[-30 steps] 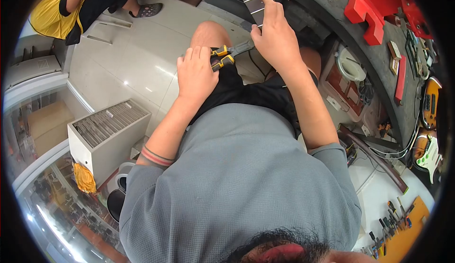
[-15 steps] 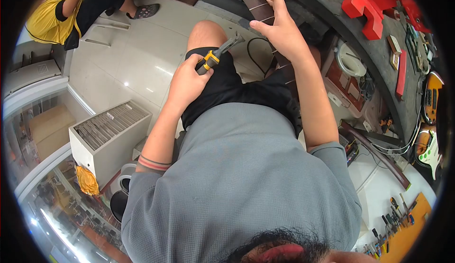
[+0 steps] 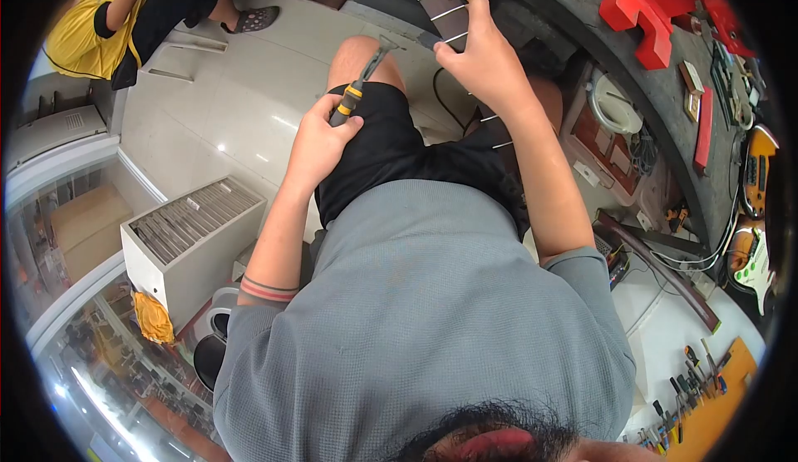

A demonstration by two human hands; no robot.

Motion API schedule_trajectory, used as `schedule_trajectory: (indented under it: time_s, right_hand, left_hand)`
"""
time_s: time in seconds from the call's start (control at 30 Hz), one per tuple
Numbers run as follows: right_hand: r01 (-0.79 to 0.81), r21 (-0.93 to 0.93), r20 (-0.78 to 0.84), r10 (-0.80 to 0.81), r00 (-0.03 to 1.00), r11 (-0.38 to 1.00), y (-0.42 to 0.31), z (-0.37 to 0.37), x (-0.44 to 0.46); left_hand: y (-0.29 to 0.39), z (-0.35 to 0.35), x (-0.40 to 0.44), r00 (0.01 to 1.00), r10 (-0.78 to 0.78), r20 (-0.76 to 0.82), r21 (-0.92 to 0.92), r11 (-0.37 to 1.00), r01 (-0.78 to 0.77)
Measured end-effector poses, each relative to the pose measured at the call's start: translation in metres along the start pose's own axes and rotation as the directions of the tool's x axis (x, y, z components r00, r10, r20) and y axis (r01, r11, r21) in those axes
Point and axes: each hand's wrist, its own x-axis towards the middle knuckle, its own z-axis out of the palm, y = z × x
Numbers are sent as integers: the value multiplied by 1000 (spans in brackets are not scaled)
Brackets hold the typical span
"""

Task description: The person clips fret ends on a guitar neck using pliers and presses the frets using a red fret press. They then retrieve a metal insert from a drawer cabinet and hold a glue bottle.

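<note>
My left hand (image 3: 322, 142) is closed around the yellow-and-black handles of a pair of pliers (image 3: 348, 100). Their metal jaws point up and away, above my bare knee. On the other side, my right hand (image 3: 486, 59) grips a dark guitar neck (image 3: 436, 0) with pale metal frets. The thumb lies on the fretboard and the index finger reaches along the neck's edge; the other fingers are largely hidden. The neck slants from the top of the view down past my right forearm, which covers part of it. A gap separates the pliers from the neck.
On the right, a dark curved workbench (image 3: 573, 13) bears a red plastic piece (image 3: 636, 13) and a red bar (image 3: 703, 129). Guitar bodies (image 3: 756, 171) stand at far right. A white slotted box (image 3: 179, 246) is at left. A person in a yellow shirt (image 3: 87, 29) sits at upper left.
My left hand has shifted slightly left and turned the pliers more upright. My right thumb has moved a little along the neck, and the neck has shifted slightly left.
</note>
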Motion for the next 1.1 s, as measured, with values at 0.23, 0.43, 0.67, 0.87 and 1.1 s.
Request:
schedule_trajectory:
  time_s: [0.23,0.43,0.67,0.87,1.1]
  right_hand:
    - [128,-138,-109,-143,984,982,2,3,-6]
    - [130,59,-33,-128,991,990,24,-1,5]
    - [-190,497,180,114,977,847,20,-17,4]
    - [-300,392,409,127,904,870,62,-39,-39]
    - [-476,554,392,290,873,683,38,-29,-69]
  left_hand:
    - [-7,-6,0,999,-44,-3,-148,988,43]
    - [-5,-10,-2,997,-64,48,-204,976,73]
    - [3,-14,-9,955,9,296,-563,809,167]
    - [11,-8,-16,973,59,223,-232,973,-6]
    - [26,3,-22,980,31,197,106,993,-53]
